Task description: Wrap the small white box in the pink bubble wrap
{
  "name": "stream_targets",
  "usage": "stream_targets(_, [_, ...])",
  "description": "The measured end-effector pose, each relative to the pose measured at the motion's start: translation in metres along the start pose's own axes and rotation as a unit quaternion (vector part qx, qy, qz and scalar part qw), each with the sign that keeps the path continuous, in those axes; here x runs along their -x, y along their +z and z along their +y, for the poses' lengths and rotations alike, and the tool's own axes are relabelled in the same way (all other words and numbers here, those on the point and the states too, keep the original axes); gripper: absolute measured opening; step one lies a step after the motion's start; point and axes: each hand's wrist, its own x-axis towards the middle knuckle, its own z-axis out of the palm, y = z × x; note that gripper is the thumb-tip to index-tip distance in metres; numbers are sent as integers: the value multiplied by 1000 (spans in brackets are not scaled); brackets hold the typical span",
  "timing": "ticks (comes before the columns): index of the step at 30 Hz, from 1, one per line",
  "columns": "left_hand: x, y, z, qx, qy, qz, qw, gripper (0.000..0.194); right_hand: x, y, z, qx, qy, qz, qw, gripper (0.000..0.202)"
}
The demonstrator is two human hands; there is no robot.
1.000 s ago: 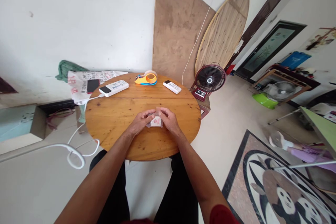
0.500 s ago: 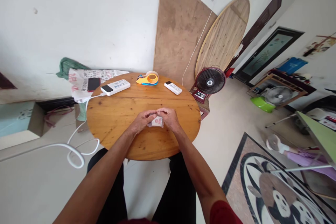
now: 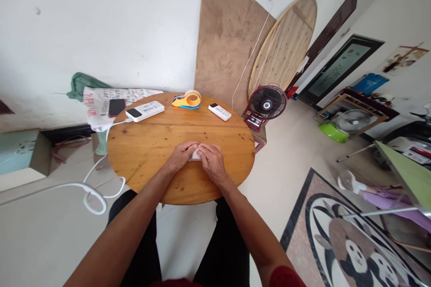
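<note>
A small white packet, wrapped in what looks like clear plastic, rests on the round wooden table near its middle. My left hand grips it from the left, fingers closed along its far edge. From the right, my right hand is curled over the packet and covers most of its top. The fingertips of both hands meet at its far side. Only a small pale strip shows between them, so its printed face is hidden.
At the table's far side are a white power bank with a cable, an orange tape dispenser and a smaller white device. A dark phone lies on a printed sack. Right of the table stands a fan.
My right hand has turned and slid over the packet, covering its red print. My left hand keeps its hold on the left side. The view has shifted slightly.
</note>
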Motion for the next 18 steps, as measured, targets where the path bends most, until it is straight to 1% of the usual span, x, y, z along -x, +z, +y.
stream_targets(2, [1,2,2,-40,34,3,999,47,10,0,-3,43,-7,-17,999,41])
stream_targets(4, [3,2,4,-103,69,16,992,44,16,0,-4,83,-3,-29,996,50])
stream_targets(7, [3,1,5,-179,92,35,979,43,16,2,-1,119,10,-32,992,46])
stream_targets(9, [3,-1,3,-179,81,40,980,41,13,4,2,120,10,-32,992,41])
stream_targets(13, [2,-3,-2,-130,45,62,989,41,7,5,5,107,7,-15,994,34])
stream_targets(18, [0,-4,-6,-96,19,56,994,44,6,8,4,105,6,-14,994,31])
